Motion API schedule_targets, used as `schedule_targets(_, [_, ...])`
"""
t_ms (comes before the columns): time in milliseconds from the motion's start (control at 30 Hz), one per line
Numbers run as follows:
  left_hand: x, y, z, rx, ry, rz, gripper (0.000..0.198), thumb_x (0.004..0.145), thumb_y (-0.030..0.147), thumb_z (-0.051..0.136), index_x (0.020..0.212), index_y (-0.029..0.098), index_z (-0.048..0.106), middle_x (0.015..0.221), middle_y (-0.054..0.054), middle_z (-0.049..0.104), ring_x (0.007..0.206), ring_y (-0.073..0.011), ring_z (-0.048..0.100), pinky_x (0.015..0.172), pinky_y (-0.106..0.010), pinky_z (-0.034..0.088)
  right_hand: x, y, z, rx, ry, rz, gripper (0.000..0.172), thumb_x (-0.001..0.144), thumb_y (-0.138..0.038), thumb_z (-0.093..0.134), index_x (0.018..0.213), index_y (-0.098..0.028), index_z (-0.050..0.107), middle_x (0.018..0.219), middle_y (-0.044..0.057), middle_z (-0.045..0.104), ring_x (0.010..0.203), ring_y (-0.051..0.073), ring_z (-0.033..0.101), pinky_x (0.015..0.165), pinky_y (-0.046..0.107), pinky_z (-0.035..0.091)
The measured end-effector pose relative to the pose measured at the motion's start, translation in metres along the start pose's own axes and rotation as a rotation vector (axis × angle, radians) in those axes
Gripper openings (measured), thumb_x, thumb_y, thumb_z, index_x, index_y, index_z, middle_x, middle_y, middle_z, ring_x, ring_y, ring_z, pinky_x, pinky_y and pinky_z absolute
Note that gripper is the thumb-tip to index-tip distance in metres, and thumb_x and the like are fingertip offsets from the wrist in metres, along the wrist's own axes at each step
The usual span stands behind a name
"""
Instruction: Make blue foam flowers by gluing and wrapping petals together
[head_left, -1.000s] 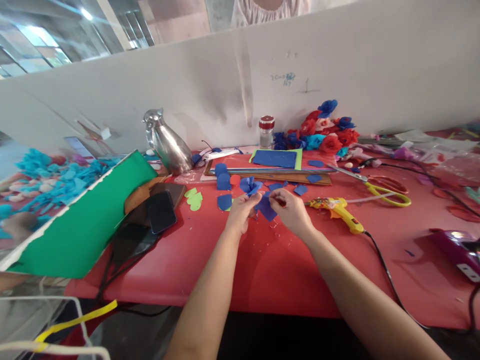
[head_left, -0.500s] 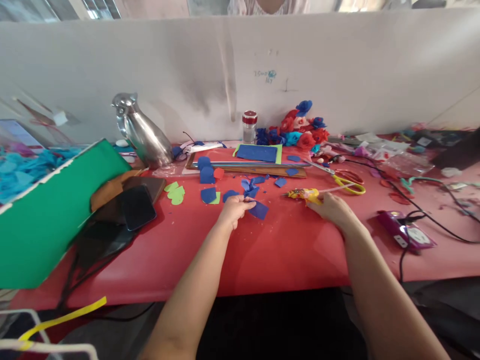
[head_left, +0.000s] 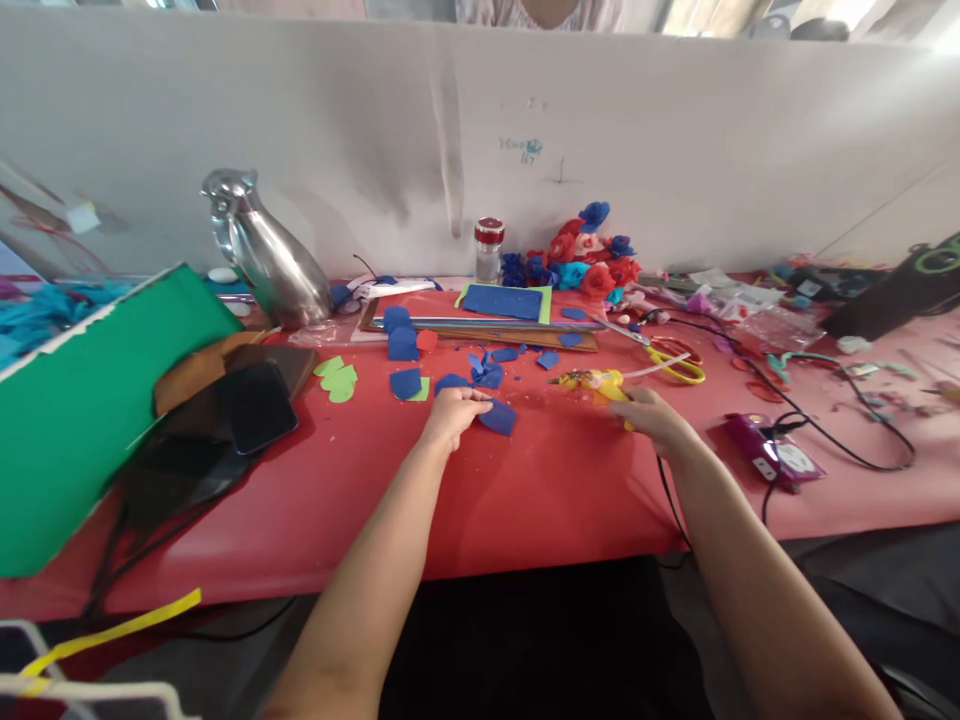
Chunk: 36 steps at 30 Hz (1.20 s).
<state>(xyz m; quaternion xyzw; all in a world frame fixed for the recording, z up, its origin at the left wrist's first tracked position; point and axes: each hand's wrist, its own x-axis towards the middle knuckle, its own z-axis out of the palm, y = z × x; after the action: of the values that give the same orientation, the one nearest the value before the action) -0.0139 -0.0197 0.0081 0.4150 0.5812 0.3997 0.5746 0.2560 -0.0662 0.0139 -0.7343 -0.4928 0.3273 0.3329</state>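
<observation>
My left hand (head_left: 455,415) pinches a small blue paper piece (head_left: 498,418) at its left corner, just above the red tabletop. My right hand (head_left: 654,418) is closed around the handle of a yellow hot glue gun (head_left: 592,380). The gun's nozzle points left, and a pale glue stick (head_left: 656,366) sticks out of its back. Beyond my left hand lie a crumpled blue piece (head_left: 487,374) and several cut blue petals (head_left: 405,383). Light green petals (head_left: 337,380) rest farther left.
Scissors (head_left: 679,365) with yellow and red handles lie behind the glue gun. Red and blue paper roses (head_left: 581,255) and a red-lidded jar (head_left: 489,250) stand against the partition. A steel jug (head_left: 270,255), phone (head_left: 260,408) and green box (head_left: 97,420) are left; a purple power strip (head_left: 772,450) is right.
My right hand now grips the glue gun's handle, which shows more clearly, and a black cord hangs below that hand. My left hand keeps the blue paper piece. The whole view has shifted slightly.
</observation>
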Motion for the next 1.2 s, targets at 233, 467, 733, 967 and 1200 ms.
schedule_targets(233, [-0.004, 0.003, 0.001, 0.019, -0.013, -0.004, 0.017, 0.053, 0.007, 0.073, 0.046, 0.016, 0.06, 0.042, 0.003, 0.05, 0.047, -0.007, 0.04, 0.051, -0.021, 0.032, -0.035, -0.018, 0.011, 0.542, -0.09, -0.048, 0.051, 0.05, -0.026, 0.078, 0.093, -0.02, 0.052, 0.09, 0.003, 0.067, 0.073, 0.016, 0.062, 0.061, 0.027, 0.046])
schedule_targets(467, [-0.005, 0.005, 0.001, 0.107, -0.02, -0.007, 0.015, 0.052, 0.005, 0.072, 0.048, 0.016, 0.064, 0.04, 0.003, 0.05, 0.044, -0.0078, 0.037, 0.048, -0.023, 0.028, -0.056, -0.016, 0.013, 0.44, -0.057, -0.158, 0.038, 0.062, -0.039, 0.076, 0.086, -0.02, 0.053, 0.085, 0.004, 0.068, 0.056, 0.011, 0.051, 0.051, 0.026, 0.042])
schedule_targets(733, [0.0, -0.001, 0.002, 0.06, -0.102, 0.025, 0.019, 0.046, -0.001, 0.07, 0.044, 0.017, 0.063, 0.041, 0.001, 0.054, 0.047, -0.0096, 0.043, 0.048, -0.022, 0.032, -0.072, -0.019, 0.015, 0.492, -0.314, -0.08, 0.03, 0.07, -0.045, 0.07, 0.077, -0.019, 0.059, 0.059, -0.001, 0.052, 0.048, 0.009, 0.033, 0.044, 0.026, 0.029])
schedule_targets(967, [0.003, -0.005, 0.002, 0.113, -0.069, 0.047, 0.018, 0.047, 0.001, 0.071, 0.045, 0.016, 0.062, 0.042, 0.001, 0.054, 0.046, -0.01, 0.045, 0.048, -0.022, 0.034, -0.066, -0.012, 0.023, 0.22, -0.311, -0.127, 0.039, 0.069, -0.048, 0.07, 0.09, -0.016, 0.067, 0.055, -0.003, 0.051, 0.049, 0.009, 0.038, 0.044, 0.022, 0.03])
schedule_targets(1200, [0.005, -0.006, 0.001, 0.182, -0.074, 0.08, 0.015, 0.046, 0.004, 0.072, 0.048, 0.016, 0.064, 0.044, 0.001, 0.057, 0.05, -0.0108, 0.049, 0.051, -0.023, 0.039, -0.056, -0.014, 0.03, -0.156, -0.201, -0.293, 0.033, 0.068, -0.048, 0.065, 0.086, -0.02, 0.07, 0.072, 0.004, 0.069, 0.066, 0.021, 0.062, 0.058, 0.03, 0.047])
